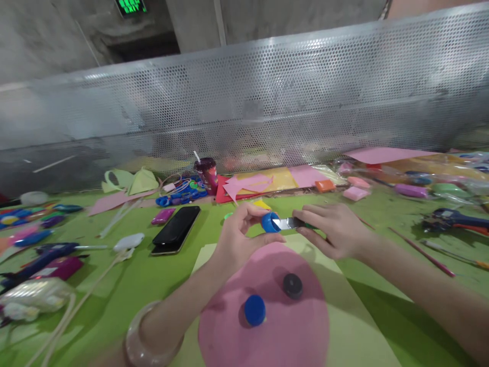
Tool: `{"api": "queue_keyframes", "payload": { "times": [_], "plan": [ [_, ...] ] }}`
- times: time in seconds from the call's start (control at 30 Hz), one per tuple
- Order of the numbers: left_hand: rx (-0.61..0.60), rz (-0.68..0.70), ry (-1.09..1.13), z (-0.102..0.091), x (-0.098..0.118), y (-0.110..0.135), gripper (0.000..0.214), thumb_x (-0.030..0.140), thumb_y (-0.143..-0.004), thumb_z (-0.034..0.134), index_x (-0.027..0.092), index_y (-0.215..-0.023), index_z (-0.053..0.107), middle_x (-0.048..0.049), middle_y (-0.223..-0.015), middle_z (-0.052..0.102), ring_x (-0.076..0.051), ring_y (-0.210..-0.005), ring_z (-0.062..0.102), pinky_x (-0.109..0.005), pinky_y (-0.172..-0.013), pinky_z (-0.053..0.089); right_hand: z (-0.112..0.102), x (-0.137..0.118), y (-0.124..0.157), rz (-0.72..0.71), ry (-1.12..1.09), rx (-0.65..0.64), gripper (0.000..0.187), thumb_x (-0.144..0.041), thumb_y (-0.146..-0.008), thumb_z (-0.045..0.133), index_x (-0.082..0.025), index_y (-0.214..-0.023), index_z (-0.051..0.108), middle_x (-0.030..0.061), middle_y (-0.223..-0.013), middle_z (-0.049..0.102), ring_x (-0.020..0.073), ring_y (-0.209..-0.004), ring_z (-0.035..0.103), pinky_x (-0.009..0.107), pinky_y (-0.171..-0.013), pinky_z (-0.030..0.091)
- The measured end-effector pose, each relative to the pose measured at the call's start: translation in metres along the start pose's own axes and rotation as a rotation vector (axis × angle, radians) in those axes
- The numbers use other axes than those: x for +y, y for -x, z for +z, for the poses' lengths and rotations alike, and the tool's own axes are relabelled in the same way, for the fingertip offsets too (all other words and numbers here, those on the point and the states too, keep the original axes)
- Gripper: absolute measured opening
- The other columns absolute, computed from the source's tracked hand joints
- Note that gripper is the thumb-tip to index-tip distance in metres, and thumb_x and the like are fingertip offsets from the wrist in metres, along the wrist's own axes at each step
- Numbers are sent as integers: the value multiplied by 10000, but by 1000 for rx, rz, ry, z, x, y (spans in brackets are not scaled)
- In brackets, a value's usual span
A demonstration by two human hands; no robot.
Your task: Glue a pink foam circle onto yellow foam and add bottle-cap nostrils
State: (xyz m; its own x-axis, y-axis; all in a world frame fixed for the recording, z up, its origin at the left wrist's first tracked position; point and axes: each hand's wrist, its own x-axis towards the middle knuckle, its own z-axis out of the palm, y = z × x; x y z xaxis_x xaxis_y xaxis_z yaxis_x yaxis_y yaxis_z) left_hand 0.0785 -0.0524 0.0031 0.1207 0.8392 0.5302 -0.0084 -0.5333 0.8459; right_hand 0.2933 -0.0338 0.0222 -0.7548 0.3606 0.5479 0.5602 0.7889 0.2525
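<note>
My left hand (239,237) pinches a blue bottle cap (270,223) above the table. My right hand (332,229) grips a utility knife (292,223) whose metal blade touches the cap's side. Below both hands lies a pink paper circle (298,326) on a pale green sheet (359,336). On the circle rest another blue bottle cap (254,309) and a black cap (292,285). A pale bangle (147,344) sits on my left wrist.
A black phone (176,228) lies left of my hands. Glue guns (46,252) and pens fill the left edge; another glue gun (454,219) is at right. Coloured paper sheets (267,181), scissors (179,196) and a dark cup (208,173) line the perforated metal screen (305,92).
</note>
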Motion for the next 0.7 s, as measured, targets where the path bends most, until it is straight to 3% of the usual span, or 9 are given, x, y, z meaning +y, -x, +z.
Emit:
{"api": "queue_keyframes", "payload": {
  "times": [0.7],
  "plan": [
    [34,-193,73,3,12,2,338,178,-485,808,190,-729,574,9,-726,679,-171,-713,641,-318,-678,535,-1,-2,-1,-19,-18,74,274,-289,-917,345,-137,-975,566,43,-678,609,150,-576,523,259,-500,318]
  ]
}}
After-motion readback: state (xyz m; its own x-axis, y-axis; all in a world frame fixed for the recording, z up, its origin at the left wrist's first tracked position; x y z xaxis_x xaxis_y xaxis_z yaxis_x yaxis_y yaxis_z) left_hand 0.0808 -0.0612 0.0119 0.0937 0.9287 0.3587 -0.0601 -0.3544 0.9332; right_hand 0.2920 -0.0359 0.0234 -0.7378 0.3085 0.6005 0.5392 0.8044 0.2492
